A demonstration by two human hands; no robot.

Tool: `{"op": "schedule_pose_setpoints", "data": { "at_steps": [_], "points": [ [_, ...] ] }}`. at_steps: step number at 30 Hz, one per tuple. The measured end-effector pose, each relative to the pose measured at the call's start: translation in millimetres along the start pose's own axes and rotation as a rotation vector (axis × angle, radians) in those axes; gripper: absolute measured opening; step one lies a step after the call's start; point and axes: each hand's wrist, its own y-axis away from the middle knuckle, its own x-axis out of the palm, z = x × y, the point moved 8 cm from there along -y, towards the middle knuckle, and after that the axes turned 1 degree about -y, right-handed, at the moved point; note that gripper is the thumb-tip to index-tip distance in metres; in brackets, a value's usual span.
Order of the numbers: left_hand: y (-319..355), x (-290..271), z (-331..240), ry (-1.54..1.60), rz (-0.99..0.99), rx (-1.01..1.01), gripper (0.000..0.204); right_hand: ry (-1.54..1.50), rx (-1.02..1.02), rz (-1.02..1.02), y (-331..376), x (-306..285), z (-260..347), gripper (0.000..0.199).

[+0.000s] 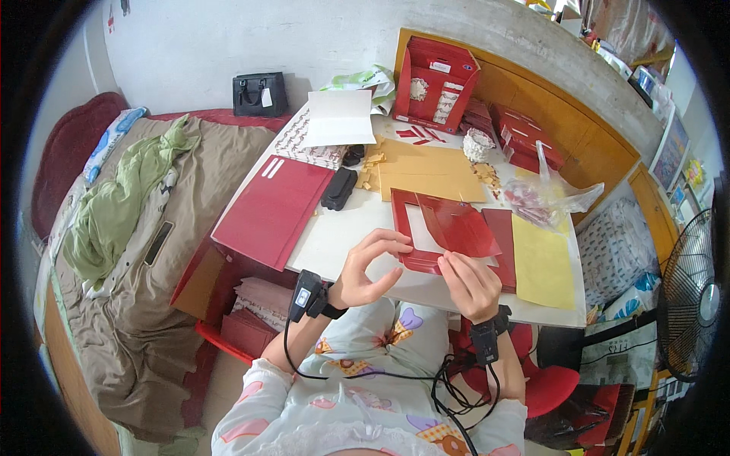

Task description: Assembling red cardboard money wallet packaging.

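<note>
The left hand's [372, 267] curved fingers, thumb apart, meet a glossy red windowed cardboard panel [401, 216]; the right hand [471, 286] pinches smooth transparent film [462, 228] reaching beyond its fingertips.

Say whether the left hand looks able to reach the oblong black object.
Probably yes: only bare white tabletop seems to lie between the left hand and the oblong black object.

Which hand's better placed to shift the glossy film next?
Likely the right hand: fingertips close together near the lower edge of the glossy film. The left hand is at the left side of the red panel, thumb spread, farther from the film. Whether the right grips anything is unclear.
</note>
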Motion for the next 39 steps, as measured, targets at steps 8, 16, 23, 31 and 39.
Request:
{"op": "schedule_pose_setpoints", "data": {
  "at_steps": [8,16,23,31,39],
  "points": [
    [6,15,-7,-0.191,0.085,0.017,0.046,0.010,-0.029,0.001,9,2,10,0.024],
    [17,23,1,-0.167,0.088,0.090,0.038,-0.042,0.021,0.031,24,12,15,0.024],
    [43,25,25,-0.108,0.138,0.034,0.037,-0.034,0.069,0.083,55,19,15,0.024],
    [49,32,26,-0.223,0.212,0.098,0.039,-0.036,0.124,0.182,117,32,23,0.016],
    [47,36,28,-0.268,0.213,0.123,0.045,-0.063,-0.071,0.131,77,26,32,0.018]
  ]
}}
